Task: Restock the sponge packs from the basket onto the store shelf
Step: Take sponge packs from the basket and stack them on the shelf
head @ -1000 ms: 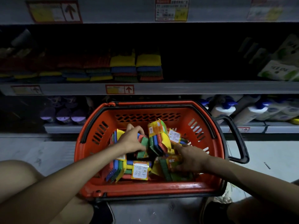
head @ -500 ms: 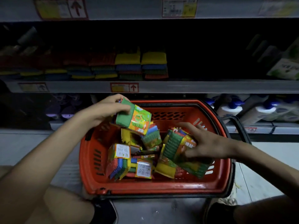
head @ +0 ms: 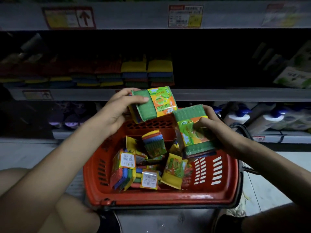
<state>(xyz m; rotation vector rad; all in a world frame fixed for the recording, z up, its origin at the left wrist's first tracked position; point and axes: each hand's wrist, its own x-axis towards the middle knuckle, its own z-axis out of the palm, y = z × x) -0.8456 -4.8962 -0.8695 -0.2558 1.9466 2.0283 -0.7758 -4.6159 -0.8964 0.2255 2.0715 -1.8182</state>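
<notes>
Looking at a dim store shelf (head: 218, 95) first, then a red basket (head: 210, 190) parked on the floor right in front of it. On the shelf's left half, stacks of coloured sponges (head: 146, 73). Too dark on the right to really tell what's there. Lower down, spray bottles (head: 269, 118) off to the right. Inside the basket, a jumble of loose sponge packs (head: 148, 165). Above the far rim, left hand (head: 116, 111) curled round a green-topped pack (head: 151, 105), thumb across its top, level with the shelf edge. Just beside and a bit lower, right hand (head: 217, 130) gripping a second pack (head: 191, 128), thumb on the label.
</notes>
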